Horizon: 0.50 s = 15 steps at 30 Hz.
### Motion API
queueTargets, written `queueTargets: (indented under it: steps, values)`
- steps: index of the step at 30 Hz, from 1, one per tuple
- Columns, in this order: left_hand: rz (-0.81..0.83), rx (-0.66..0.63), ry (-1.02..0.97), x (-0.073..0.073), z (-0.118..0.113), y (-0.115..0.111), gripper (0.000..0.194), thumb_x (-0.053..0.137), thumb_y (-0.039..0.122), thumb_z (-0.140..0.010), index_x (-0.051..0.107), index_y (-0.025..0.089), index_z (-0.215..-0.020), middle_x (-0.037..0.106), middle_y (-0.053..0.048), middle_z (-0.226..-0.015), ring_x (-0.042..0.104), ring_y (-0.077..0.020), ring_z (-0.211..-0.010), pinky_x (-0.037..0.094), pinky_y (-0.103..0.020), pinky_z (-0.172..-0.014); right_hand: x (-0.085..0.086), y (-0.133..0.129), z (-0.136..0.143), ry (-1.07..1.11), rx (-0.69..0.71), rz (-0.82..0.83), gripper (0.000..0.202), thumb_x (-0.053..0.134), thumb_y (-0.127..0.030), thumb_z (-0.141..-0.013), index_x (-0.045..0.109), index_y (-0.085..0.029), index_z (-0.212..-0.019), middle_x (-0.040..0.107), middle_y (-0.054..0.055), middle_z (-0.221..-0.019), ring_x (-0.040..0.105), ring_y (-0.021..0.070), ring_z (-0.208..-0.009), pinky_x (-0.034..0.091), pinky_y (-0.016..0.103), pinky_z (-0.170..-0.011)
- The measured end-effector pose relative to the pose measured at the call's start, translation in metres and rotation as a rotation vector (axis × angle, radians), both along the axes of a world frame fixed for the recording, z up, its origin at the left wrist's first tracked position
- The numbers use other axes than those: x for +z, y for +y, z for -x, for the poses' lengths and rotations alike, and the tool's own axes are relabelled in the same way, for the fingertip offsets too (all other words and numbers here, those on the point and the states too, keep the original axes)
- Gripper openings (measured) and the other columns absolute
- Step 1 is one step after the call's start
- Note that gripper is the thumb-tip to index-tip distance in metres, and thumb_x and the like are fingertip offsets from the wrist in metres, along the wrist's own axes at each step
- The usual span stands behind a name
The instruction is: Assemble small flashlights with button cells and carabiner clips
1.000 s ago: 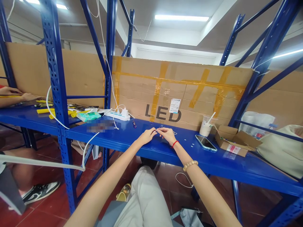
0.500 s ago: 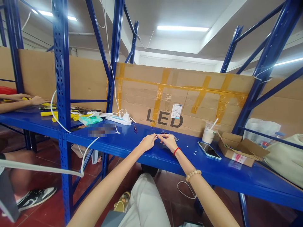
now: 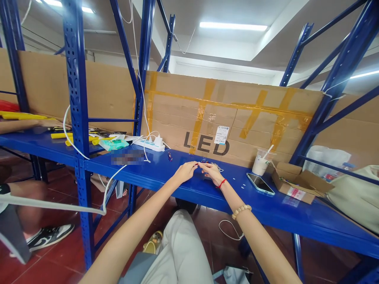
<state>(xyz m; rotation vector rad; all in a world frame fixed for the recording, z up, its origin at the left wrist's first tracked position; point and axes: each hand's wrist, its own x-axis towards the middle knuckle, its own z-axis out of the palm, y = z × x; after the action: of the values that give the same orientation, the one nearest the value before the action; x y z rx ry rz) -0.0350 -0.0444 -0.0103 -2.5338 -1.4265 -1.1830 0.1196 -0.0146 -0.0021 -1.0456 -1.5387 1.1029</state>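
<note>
Above the front part of the blue table (image 3: pixel 160 173), my left hand (image 3: pixel 186 172) and my right hand (image 3: pixel 211 172) meet at the fingertips. Both are closed in a pinch around something small and dark, mostly hidden by the fingers; its kind I cannot make out. Just behind my right hand lies a little heap of small dark pieces with a silvery chain-like strand (image 3: pixel 219 167). A small dark purple piece (image 3: pixel 169 156) rests apart, farther back and to the left.
To the right are a phone (image 3: pixel 260 184), a cup with a straw (image 3: pixel 260 162) and an open cardboard box (image 3: pixel 299 181). Leftward, a white power strip (image 3: pixel 149 144) and a green packet (image 3: pixel 114 144) lie near a blue post (image 3: pixel 75 79). Another person's arm (image 3: pixel 26 125) reaches in at far left.
My two hands stay together at the fingertips, with small finger shifts. The view has tilted slightly. At far left, the other person's hands have moved, and a yellow tube now shows above the arm.
</note>
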Motion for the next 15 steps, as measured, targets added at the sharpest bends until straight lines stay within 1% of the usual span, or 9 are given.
queueTargets:
  steps: [4, 7, 11, 15]
  values:
    - [-0.041, 0.006, 0.011, -0.0004, -0.0007, 0.001, 0.03, 0.036, 0.02, -0.091, 0.055, 0.017, -0.115, 0.061, -0.007, -0.119, 0.057, -0.019, -0.11, 0.045, -0.028, -0.092, 0.0007, 0.0005, -0.0014, 0.004, 0.015, 0.079, 0.026, 0.071, -0.038, -0.07, 0.071, -0.017, -0.087, 0.065, 0.003, -0.087, 0.053, 0.0043, -0.055, 0.038, 0.012, -0.041]
    - [-0.051, 0.02, 0.032, -0.0011, -0.0009, 0.0015, 0.03, 0.037, 0.019, -0.091, 0.055, 0.018, -0.114, 0.061, -0.007, -0.119, 0.056, -0.0188, -0.11, 0.044, -0.029, -0.093, -0.0003, 0.0022, -0.0023, 0.003, 0.011, 0.104, 0.025, 0.071, -0.037, -0.071, 0.071, -0.018, -0.087, 0.064, 0.002, -0.087, 0.053, 0.0041, -0.057, 0.038, 0.011, -0.042]
    - [-0.041, 0.046, 0.072, -0.0008, -0.0017, 0.0007, 0.028, 0.037, 0.021, -0.091, 0.054, 0.018, -0.112, 0.062, -0.007, -0.115, 0.058, -0.0194, -0.107, 0.046, -0.029, -0.09, -0.0017, 0.0054, -0.0032, 0.007, 0.004, 0.114, 0.026, 0.073, -0.038, -0.07, 0.072, -0.018, -0.086, 0.064, 0.002, -0.084, 0.053, 0.0044, -0.058, 0.038, 0.011, -0.043]
    - [-0.011, 0.083, 0.1, -0.0004, -0.0033, 0.0007, 0.026, 0.035, 0.023, -0.092, 0.052, 0.019, -0.111, 0.064, -0.008, -0.108, 0.06, -0.0214, -0.101, 0.049, -0.031, -0.081, -0.0023, 0.0082, -0.0029, 0.028, -0.008, 0.115, 0.024, 0.073, -0.036, -0.07, 0.071, -0.018, -0.085, 0.064, 0.002, -0.084, 0.052, 0.0041, -0.057, 0.038, 0.011, -0.043]
